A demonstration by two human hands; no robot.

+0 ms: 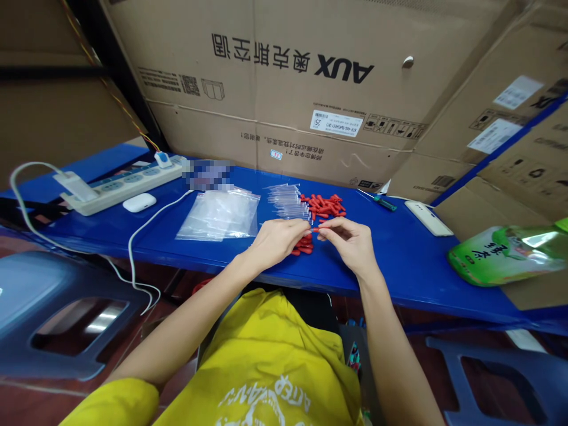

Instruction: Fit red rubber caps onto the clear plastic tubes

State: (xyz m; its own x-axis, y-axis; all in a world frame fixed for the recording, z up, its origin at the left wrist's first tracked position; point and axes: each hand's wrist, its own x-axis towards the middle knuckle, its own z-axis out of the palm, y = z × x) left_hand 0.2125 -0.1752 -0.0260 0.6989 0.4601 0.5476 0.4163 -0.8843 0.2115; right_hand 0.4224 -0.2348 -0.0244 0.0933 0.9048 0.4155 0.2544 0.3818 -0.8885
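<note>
My left hand (281, 239) and my right hand (350, 241) meet over the front part of the blue table, fingertips nearly touching. A small slim red piece (316, 229) lies between the fingertips, pinched by my right thumb and forefinger. My left fingers are closed too, but what they grip is mostly hidden. Just beyond the hands is a row of thin clear plastic sticks (286, 201). To its right sits a pile of red tapered plastic pieces (326, 206). More red pieces (304, 245) lie under and beside my left hand.
Clear plastic bags (219, 214) lie to the left. Farther left are a power strip (124, 184), a white earbud case (139, 202) and a white cable (133, 236). A screwdriver (384, 202), a phone (428, 218) and a green bottle (506, 254) are at right. A big carton (275, 89) stands behind.
</note>
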